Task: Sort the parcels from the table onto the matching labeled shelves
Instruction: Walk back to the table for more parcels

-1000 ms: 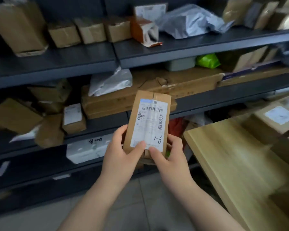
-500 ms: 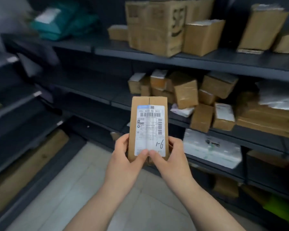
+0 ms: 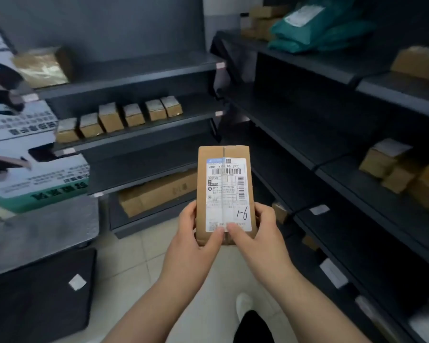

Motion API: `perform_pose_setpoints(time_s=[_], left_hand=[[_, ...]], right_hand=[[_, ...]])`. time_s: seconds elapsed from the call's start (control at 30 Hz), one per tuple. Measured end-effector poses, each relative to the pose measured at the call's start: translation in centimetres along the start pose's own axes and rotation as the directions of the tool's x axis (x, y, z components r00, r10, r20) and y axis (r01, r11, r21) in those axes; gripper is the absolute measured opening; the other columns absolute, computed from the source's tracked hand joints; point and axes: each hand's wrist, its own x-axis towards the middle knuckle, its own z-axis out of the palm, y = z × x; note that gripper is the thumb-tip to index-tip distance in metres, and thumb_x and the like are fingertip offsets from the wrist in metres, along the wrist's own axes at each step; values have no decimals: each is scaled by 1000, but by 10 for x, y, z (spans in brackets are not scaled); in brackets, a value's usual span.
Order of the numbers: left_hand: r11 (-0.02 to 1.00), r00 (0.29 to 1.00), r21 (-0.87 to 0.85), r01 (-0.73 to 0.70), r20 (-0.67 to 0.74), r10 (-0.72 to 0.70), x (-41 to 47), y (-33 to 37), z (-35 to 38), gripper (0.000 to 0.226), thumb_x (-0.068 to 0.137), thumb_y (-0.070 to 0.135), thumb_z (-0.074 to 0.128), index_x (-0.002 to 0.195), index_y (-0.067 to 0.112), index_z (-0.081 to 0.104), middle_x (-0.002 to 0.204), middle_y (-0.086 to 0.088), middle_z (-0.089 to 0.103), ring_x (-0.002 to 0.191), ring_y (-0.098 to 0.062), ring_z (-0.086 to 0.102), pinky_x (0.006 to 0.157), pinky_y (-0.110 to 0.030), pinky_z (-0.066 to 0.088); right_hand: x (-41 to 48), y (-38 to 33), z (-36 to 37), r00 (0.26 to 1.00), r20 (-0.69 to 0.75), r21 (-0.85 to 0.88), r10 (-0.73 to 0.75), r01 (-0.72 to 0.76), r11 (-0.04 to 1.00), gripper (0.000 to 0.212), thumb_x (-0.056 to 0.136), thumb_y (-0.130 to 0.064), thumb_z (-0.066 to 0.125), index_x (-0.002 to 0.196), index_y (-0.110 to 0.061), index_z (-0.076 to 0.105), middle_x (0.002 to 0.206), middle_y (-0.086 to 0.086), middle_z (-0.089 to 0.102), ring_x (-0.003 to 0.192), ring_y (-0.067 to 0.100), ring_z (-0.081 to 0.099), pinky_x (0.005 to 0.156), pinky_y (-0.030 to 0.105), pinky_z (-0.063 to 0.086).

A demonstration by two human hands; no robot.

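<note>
I see the left hand [image 3: 191, 233] and the right hand [image 3: 258, 233] holding one small flat brown cardboard parcel [image 3: 224, 194] up in the air, above the pale tiled floor [image 3: 144, 263]. The parcel stands upright and touches no shelf. Both hands grip its bottom end. The left fingers [image 3: 187, 214] curl round its left edge and the right fingers [image 3: 265, 214] curl round its right edge. Both thumbs press on the front, side by side, at the bottom of a white paper label [image 3: 227, 194]. The label has black bar codes, and "1-6" is written on it by hand near the lower right corner.

Past the parcel stands a dark grey metal shelf rack [image 3: 134, 78]. A row of six small brown boxes [image 3: 119, 118] sits on its middle shelf, near the front edge. A long brown cardboard box [image 3: 159, 191] lies on its lowest shelf.

To the right is another dark grey shelf rack [image 3: 332, 154]. Green plastic bags [image 3: 315, 28] lie on its top shelf, and a few brown boxes [image 3: 391, 167] sit on a lower shelf at the far right. Small white tags [image 3: 318, 209] are stuck on the shelf edges, but I cannot read them.
</note>
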Motion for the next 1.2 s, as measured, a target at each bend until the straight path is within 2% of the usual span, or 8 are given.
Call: perform_pose_setpoints(time_s=[0.2,0.37,0.63,0.73,0.83,0.97,1.07,1.2], left_hand=[[999,981,-20,44,-189,-47,47,-19,-30,58,86,25,66,121,51,29,107,40,53,99,13,57,79,-18,48],[997,941,-45,61,-332,-73,110,-14,-40,57,85,25,67,124,45,30,113,33,53,97,15,56,77,-15,48],[999,878,-21,28,-478,-35,233,0,-74,52,87,31,62,118,56,28,115,31,52,101,16,53,81,-17,46],[999,850,-32,1,-527,-18,264,-5,-89,51,88,32,62,124,50,31,117,33,52,105,13,53,86,-18,46],[1000,812,-20,-18,-583,4,284,-11,-114,52,89,32,62,132,39,34,113,36,53,104,17,52,78,-5,44],[999,784,4,-39,-619,33,317,-18,-160,49,90,27,58,126,47,32,97,57,45,98,28,46,72,5,36],[997,758,37,-66,-648,74,351,-34,-200,54,88,43,56,136,43,31,123,37,47,111,23,41,86,0,35],[988,773,142,-53,-621,131,396,-54,-261,64,82,51,45,142,37,27,133,12,36,108,31,29,80,8,27]], right_hand=[[58,-18,43,984,173,-32,-48,55,998,48,85,-21,67,119,-33,34,102,-26,55,87,-20,55,65,5,47],[132,-39,64,958,273,-50,-90,108,993,56,84,-23,68,129,-31,34,119,-17,56,102,-4,56,74,14,51],[264,-84,95,859,464,13,-218,239,971,60,85,-28,66,133,-44,34,123,-27,52,112,-7,51,89,18,49],[299,-94,114,804,531,49,-268,287,957,54,86,-28,65,122,-55,35,123,-30,52,113,-13,47,83,8,45],[323,-106,143,752,593,74,-288,305,949,50,87,-26,64,108,-63,37,118,-33,52,111,-19,45,79,3,43],[355,-124,197,701,631,90,-333,360,929,61,85,-35,62,133,-56,33,132,-25,48,123,-5,43,102,27,44],[380,-141,241,687,635,99,-352,379,920,67,81,-38,60,138,-54,29,135,-21,48,127,1,43,104,35,42],[410,-162,299,714,592,115,-373,383,916,68,86,-35,62,141,-52,26,135,-22,46,125,-4,42,99,24,43]])
